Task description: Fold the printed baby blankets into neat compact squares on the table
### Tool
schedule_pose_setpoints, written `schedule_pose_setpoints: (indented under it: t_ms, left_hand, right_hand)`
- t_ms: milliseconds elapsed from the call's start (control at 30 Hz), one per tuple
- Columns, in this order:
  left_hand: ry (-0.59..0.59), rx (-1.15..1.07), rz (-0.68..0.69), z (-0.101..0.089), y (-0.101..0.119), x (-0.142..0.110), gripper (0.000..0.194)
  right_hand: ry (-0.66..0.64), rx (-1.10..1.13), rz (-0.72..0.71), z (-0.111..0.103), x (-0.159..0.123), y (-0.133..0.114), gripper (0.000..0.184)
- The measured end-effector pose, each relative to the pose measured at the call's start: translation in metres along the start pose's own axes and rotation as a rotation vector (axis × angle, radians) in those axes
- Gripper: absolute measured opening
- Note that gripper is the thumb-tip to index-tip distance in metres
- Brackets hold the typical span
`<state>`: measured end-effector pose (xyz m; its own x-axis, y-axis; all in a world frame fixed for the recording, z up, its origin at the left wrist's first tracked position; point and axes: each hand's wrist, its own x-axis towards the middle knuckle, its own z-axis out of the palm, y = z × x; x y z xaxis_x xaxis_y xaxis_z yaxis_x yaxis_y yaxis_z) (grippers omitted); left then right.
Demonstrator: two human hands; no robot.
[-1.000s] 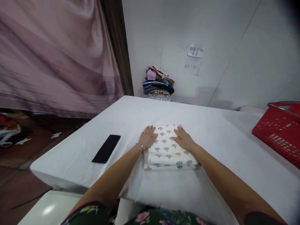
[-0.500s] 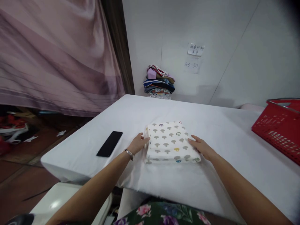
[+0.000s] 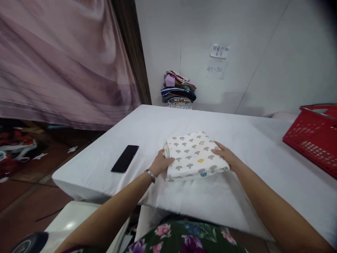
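Observation:
A folded white cloth printed with small mushrooms lies on the white-covered table in front of me. My left hand grips its left edge, thumb on top and fingers tucked under. My right hand holds the right edge the same way, thumb lying on the cloth. The cloth's near edge looks slightly raised off the table between the two hands.
A black phone lies flat on the table to the left. A red plastic basket stands at the right edge. A pile of folded clothes sits at the far end against the wall. A pink curtain hangs on the left.
Both hands slid from the top of the folded cloth to its left and right edges and closed on it. The view has shifted slightly.

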<state>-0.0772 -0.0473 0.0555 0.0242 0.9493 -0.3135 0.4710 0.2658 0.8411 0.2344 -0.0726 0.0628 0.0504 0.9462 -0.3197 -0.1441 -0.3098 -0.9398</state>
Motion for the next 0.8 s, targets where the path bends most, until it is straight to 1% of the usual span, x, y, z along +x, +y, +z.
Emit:
schedule_pose_setpoints:
  t_ms: [67, 100, 167, 233, 300, 367, 400, 467, 500, 533, 567, 600, 633, 667, 700, 767, 800]
  left_hand:
    - [-0.092, -0.145, -0.011, 0.015, 0.006, -0.009, 0.094]
    - [-0.149, -0.216, -0.027, 0.023, 0.009, -0.013, 0.093]
    - [-0.23, -0.301, -0.063, 0.039, 0.013, -0.02, 0.09]
    - [-0.262, -0.283, -0.07, 0.048, 0.014, -0.022, 0.09]
    - [-0.25, -0.162, -0.003, 0.048, 0.011, -0.02, 0.085]
    - [-0.174, 0.043, 0.134, 0.041, 0.007, -0.017, 0.074]
    - [-0.107, 0.155, 0.224, 0.036, 0.004, -0.017, 0.068]
    - [0.021, 0.34, 0.452, 0.028, 0.002, -0.02, 0.057]
    - [0.046, 0.401, 0.585, 0.026, 0.002, -0.023, 0.053]
    - [0.034, 0.444, 0.721, 0.026, 0.003, -0.027, 0.051]
    - [-0.008, 0.476, 0.853, 0.028, 0.004, -0.031, 0.051]
    - [-0.066, 0.505, 0.965, 0.031, 0.006, -0.034, 0.051]
    - [-0.12, 0.531, 1.044, 0.036, 0.008, -0.037, 0.053]
    - [-0.162, 0.554, 1.089, 0.04, 0.01, -0.04, 0.054]
    - [-0.192, 0.572, 1.106, 0.045, 0.012, -0.041, 0.055]
    - [-0.242, 0.591, 1.093, 0.052, 0.015, -0.042, 0.055]
    - [-0.268, 0.593, 1.08, 0.054, 0.016, -0.042, 0.054]
  right_hand:
    - [0.062, -0.026, -0.017, -0.016, 0.01, -0.01, 0.085]
    - [0.089, -0.043, -0.021, -0.026, 0.016, -0.014, 0.084]
    - [0.188, -0.087, -0.01, -0.046, 0.026, -0.017, 0.075]
    - [0.33, -0.131, 0.008, -0.065, 0.03, -0.014, 0.06]
    - [0.443, -0.154, 0.002, -0.078, 0.026, -0.006, 0.046]
    - [0.487, -0.162, -0.041, -0.085, 0.015, 0.004, 0.041]
    - [0.498, -0.172, -0.074, -0.086, 0.007, 0.009, 0.04]
    - [0.481, -0.202, -0.145, -0.085, -0.009, 0.02, 0.042]
    - [0.457, -0.219, -0.177, -0.083, -0.017, 0.025, 0.044]
    - [0.427, -0.239, -0.206, -0.081, -0.023, 0.029, 0.048]
    - [0.396, -0.262, -0.231, -0.079, -0.029, 0.034, 0.053]
    - [0.366, -0.291, -0.248, -0.077, -0.033, 0.038, 0.058]
    - [0.339, -0.328, -0.254, -0.075, -0.036, 0.041, 0.063]
    - [0.324, -0.37, -0.251, -0.073, -0.038, 0.043, 0.067]
    - [0.322, -0.417, -0.243, -0.071, -0.039, 0.045, 0.069]
    - [0.343, -0.52, -0.246, -0.069, -0.037, 0.047, 0.07]
    - [0.36, -0.578, -0.271, -0.068, -0.035, 0.048, 0.067]
